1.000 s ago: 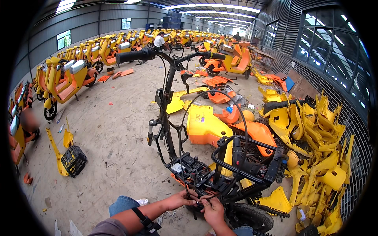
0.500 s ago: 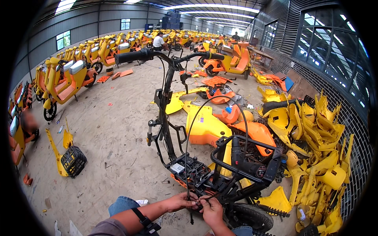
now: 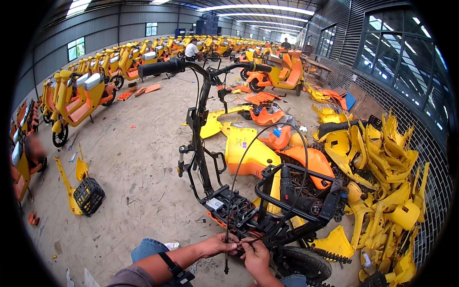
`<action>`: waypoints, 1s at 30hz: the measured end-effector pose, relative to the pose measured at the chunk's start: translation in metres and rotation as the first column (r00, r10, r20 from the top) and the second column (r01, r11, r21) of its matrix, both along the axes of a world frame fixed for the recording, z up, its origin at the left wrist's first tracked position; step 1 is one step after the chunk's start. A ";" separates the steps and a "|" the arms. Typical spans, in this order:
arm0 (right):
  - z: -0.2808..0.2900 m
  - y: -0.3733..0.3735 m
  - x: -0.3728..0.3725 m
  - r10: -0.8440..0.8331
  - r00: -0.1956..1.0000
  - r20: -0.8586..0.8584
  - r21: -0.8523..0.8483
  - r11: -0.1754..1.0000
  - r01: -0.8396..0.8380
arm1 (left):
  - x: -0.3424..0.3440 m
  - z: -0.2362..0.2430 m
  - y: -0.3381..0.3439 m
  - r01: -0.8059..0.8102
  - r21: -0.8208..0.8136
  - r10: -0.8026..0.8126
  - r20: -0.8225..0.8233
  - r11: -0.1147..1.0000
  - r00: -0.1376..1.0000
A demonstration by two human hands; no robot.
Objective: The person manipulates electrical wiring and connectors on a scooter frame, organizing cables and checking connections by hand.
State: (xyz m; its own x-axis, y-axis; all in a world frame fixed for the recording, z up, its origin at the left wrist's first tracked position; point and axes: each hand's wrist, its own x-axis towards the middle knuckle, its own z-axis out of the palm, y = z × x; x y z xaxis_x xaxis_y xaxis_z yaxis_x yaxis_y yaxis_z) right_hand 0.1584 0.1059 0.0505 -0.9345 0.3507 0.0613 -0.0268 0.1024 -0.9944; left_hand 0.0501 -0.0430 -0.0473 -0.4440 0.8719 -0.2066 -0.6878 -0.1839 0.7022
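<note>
In front of me stands a stripped black scooter frame (image 3: 203, 110) with its handlebar upright and bare. A thin black cable (image 3: 245, 155) arches in a tall loop above its rear part, and both its ends run down toward my hands. My left hand (image 3: 221, 244) is closed on the cable, with a stretch of it hanging below the fingers. My right hand (image 3: 256, 256) pinches the cable just beside it, fingertips nearly touching; the small piece between them is too fine to make out. A cordless drill (image 3: 287, 186) rests in the frame's rear rack (image 3: 326, 210).
A heap of yellow plastic panels (image 3: 382, 186) lies against the brick wall at right. Orange and yellow covers (image 3: 248, 153) lie beyond the frame. A black basket (image 3: 89, 196) sits on the floor at left. Rows of yellow scooters (image 3: 79, 98) and a crouching person (image 3: 192, 51) are farther back.
The cable's loop has shifted and its right side bows lower. The cable end below my left hand has swung left slightly. Both hands keep their grip in nearly the same place.
</note>
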 end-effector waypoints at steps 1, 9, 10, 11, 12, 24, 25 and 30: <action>0.000 0.000 0.000 0.001 1.000 0.002 0.006 1.000 -0.001 | 0.000 0.000 0.000 -0.005 0.002 0.005 0.012 1.000 1.000; 0.003 -0.001 0.000 0.003 1.000 -0.027 0.098 0.995 0.000 | 0.000 0.001 0.000 -0.014 -0.044 0.012 -0.062 0.999 0.998; 0.001 -0.001 0.000 0.005 0.999 -0.036 0.106 0.994 -0.001 | -0.001 0.000 0.000 -0.022 -0.055 0.018 -0.076 0.998 0.997; -0.001 -0.001 -0.001 0.006 0.999 -0.046 0.117 0.993 0.000 | -0.001 -0.001 0.000 -0.020 -0.047 0.016 -0.088 0.999 0.996; -0.003 -0.001 -0.001 0.008 0.998 -0.056 0.129 0.992 0.000 | -0.002 -0.002 0.000 -0.018 -0.039 0.014 -0.100 0.999 0.995; -0.016 0.033 -0.013 0.371 0.914 0.164 0.187 0.898 -0.398 | 0.002 0.014 -0.005 0.103 -0.139 -0.141 -0.303 0.985 0.943; -0.014 0.031 -0.013 0.388 0.910 0.145 0.194 0.891 -0.411 | 0.003 0.015 -0.005 0.104 -0.158 -0.149 -0.307 0.982 0.940; 0.003 0.023 -0.014 0.414 0.910 0.003 0.461 0.807 -0.369 | -0.006 0.012 -0.009 0.010 -0.136 -0.086 -0.572 0.991 0.816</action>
